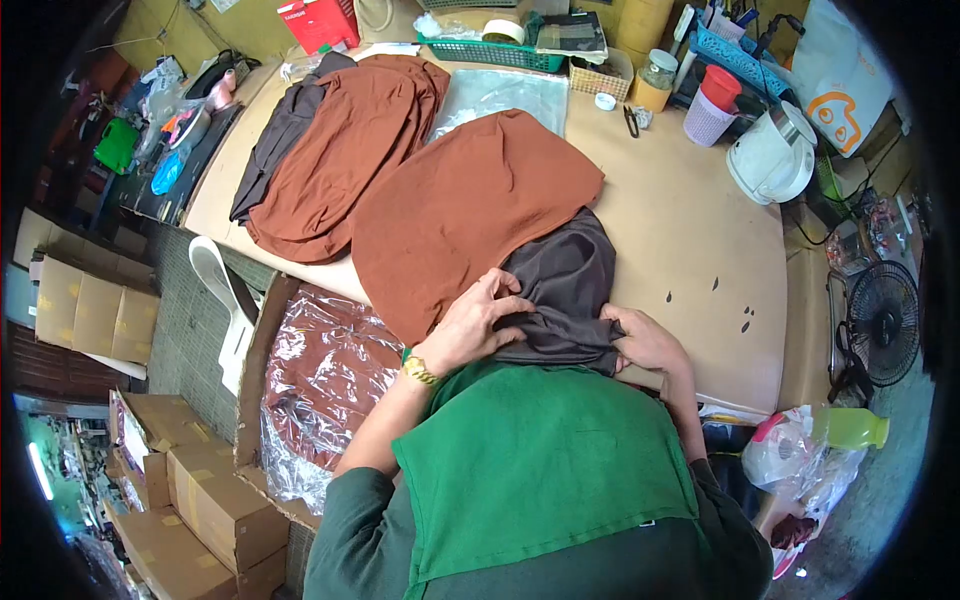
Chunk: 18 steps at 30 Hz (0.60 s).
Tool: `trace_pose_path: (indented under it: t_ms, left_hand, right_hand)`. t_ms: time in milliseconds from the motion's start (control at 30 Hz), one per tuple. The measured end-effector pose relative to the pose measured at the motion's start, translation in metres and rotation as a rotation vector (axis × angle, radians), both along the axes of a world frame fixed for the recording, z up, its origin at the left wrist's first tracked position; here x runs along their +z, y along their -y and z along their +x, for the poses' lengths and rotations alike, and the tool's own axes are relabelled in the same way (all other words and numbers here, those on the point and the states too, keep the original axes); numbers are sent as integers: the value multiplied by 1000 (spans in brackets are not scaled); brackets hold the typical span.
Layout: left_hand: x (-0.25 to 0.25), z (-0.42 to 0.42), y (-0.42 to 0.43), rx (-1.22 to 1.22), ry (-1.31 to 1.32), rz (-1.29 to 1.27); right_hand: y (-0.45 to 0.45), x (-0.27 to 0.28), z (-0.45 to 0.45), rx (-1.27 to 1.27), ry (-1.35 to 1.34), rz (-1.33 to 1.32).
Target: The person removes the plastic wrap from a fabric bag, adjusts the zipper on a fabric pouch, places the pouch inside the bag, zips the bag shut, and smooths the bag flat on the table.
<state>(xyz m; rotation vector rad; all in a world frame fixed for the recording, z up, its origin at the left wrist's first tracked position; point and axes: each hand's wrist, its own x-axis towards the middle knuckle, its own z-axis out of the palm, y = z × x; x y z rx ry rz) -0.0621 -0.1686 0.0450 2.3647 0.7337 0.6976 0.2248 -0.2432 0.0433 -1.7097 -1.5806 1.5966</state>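
Note:
A large rust-brown cloth piece [470,200] lies on the table, with a dark grey-brown cloth [565,280] bunched at its lower right. My left hand [475,325] is at the border of the two cloths, fingers curled and pinching the dark cloth. At the dark cloth's right edge, my right hand [650,345] grips a fold, its fingertips partly hidden under the fabric. A stack of similar brown pieces [335,150] with dark cloth along its left side lies at the table's upper left.
An open carton [250,400] holding plastic-wrapped brown cloth [325,380] stands left of my body. Along the table's back are a green basket [490,50], a jar [657,80], small snips [631,121] and a white kettle [770,155]. A fan [885,322] stands right.

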Motion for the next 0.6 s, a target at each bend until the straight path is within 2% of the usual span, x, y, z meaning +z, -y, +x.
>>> trace_pose_path:
  t_ms: [67, 133, 167, 233, 267, 333, 400, 467, 533, 567, 600]
  left_hand:
    - [-25, -2, -3, -9, 49, -9]
    - [-29, 1, -5, -26, 100, -15]
    - [-29, 2, -4, 13, 189, -117]
    - [-24, 5, -1, 81, 280, -225]
    - [-23, 7, -1, 83, 280, -225]
    - [-22, 13, 1, 147, 301, -72]
    - [-15, 20, 5, 150, 332, -94]
    - [-7, 22, 7, 160, 363, -114]
    - [-1, 18, 5, 265, 543, -341]
    - [-2, 11, 1, 348, 526, -343]
    - [-5, 3, -3, 418, 618, -397]
  right_hand:
    - [-1, 8, -2, -25, -4, -21]
    - [-2, 18, -2, -70, -5, -170]
    - [2, 23, -1, -73, -2, -170]
    - [12, 39, -1, 25, 492, 615]
    - [10, 53, -6, 27, 491, 616]
    - [2, 82, -29, -58, 252, 858]
    - [-8, 82, -50, 61, 320, 998]
    - [-26, 54, -57, 167, 389, 1068]
    - [-36, 28, -56, 29, 296, 1002]
    - [-38, 28, -52, 34, 298, 1010]
    - [-36, 27, -49, -62, 239, 1006]
